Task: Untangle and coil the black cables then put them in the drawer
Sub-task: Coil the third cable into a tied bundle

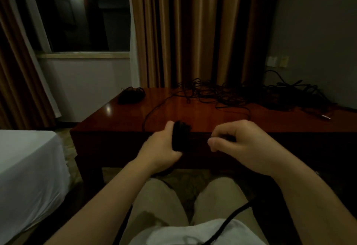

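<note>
My left hand [162, 147] grips a tight black coil of cable [180, 135] in front of the wooden table's [123, 121] near edge. To its right, my right hand [241, 144] pinches a strand of the same cable, stretched between both hands. A loose length of it runs back across the tabletop. A large tangle of black cables [241, 94] lies along the far right of the table. A small coiled bundle [131, 94] rests at the far left corner. The drawer front under the tabletop is too dark to make out.
A white-sheeted bed [29, 167] stands at the left. Brown curtains [193, 32] and a dark window [87, 13] are behind the table. Wall sockets [276, 61] sit at the right. A black cord [231, 219] crosses my lap.
</note>
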`<move>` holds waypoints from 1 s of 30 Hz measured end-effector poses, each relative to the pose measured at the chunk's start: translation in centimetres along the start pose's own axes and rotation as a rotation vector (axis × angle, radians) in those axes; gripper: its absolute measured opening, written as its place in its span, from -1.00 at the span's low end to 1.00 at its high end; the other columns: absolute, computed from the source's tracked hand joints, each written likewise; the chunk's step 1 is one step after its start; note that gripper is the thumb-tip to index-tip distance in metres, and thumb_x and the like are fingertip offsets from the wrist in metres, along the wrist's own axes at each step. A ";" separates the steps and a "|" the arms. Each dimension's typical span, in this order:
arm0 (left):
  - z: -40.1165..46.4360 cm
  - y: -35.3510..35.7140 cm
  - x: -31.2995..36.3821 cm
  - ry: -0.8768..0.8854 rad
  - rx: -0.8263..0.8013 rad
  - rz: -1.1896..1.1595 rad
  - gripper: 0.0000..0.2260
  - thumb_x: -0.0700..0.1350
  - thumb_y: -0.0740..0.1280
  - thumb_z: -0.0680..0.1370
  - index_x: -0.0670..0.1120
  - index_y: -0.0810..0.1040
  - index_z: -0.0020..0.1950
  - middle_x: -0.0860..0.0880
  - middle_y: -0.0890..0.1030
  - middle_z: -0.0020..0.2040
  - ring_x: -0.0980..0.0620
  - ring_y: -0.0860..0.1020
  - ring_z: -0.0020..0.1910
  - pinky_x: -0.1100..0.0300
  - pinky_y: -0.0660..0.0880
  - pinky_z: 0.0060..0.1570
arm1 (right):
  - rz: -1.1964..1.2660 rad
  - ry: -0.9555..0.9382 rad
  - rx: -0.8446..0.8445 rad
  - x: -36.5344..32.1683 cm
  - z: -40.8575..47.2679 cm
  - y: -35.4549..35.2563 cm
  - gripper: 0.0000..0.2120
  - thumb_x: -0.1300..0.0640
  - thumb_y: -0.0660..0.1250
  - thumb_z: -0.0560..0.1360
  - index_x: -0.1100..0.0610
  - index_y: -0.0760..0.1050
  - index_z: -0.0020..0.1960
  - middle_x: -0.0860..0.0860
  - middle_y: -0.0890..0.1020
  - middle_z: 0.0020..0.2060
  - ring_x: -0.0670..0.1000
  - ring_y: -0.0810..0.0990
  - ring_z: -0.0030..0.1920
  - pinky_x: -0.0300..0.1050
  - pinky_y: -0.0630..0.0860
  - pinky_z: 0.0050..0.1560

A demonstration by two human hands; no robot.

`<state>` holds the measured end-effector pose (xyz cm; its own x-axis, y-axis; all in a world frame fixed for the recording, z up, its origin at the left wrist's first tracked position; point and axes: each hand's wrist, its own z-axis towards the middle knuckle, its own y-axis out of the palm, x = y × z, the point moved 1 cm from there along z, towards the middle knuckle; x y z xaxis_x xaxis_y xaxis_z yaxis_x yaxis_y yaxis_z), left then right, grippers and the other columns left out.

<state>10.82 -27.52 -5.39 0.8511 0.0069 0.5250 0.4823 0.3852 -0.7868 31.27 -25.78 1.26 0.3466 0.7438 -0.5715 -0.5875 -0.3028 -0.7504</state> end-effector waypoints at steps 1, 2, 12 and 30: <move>-0.3 0.5 0.5 -0.032 -0.059 -0.098 -0.67 -0.16 0.37 0.47 -0.04 0.31 0.15 -0.01 0.52 -0.18 0.06 0.53 -0.25 0.18 0.45 -0.34 | 0.049 -0.002 0.035 0.5 0.2 -0.2 -0.77 0.06 0.26 0.54 0.00 0.53 -0.28 -0.09 0.41 -0.51 -0.14 0.32 -0.51 -0.27 0.25 -0.47; -0.7 0.9 1.0 -0.060 -0.112 -0.219 -0.68 -0.16 0.36 0.49 -0.02 0.33 0.16 -0.01 0.54 -0.13 0.08 0.54 -0.20 0.21 0.47 -0.28 | 0.128 0.012 0.086 0.9 0.4 -0.3 -0.76 0.07 0.25 0.54 0.03 0.53 -0.29 -0.09 0.36 -0.54 -0.12 0.29 -0.52 -0.26 0.23 -0.49; -3.8 2.6 4.5 -0.100 -0.431 -0.831 -0.57 -0.05 0.47 0.37 0.15 0.45 0.19 0.15 0.62 0.06 0.23 0.60 0.03 0.34 0.50 -0.03 | 0.386 0.114 0.310 3.5 0.9 0.5 -0.72 0.08 0.21 0.57 0.15 0.51 -0.26 -0.16 0.35 -0.62 -0.18 0.32 -0.59 -0.39 0.23 -0.53; -2.9 2.5 4.7 -0.428 -0.023 -1.518 -0.71 -0.12 0.22 0.43 -0.23 0.56 0.05 -0.06 0.50 -0.27 -0.01 0.47 -0.31 0.09 0.41 -0.28 | 0.718 0.526 -0.248 6.8 1.1 8.8 -0.48 -0.17 -0.03 0.62 0.18 0.47 -0.19 -0.08 0.43 -0.58 -0.16 0.28 -0.64 -0.31 0.17 -0.62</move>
<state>16.60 -29.20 -5.82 -0.5266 -0.1056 0.8435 0.8035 0.2621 0.5344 27.67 -22.73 -8.83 0.2831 -0.0193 -0.9589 -0.6374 -0.7509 -0.1731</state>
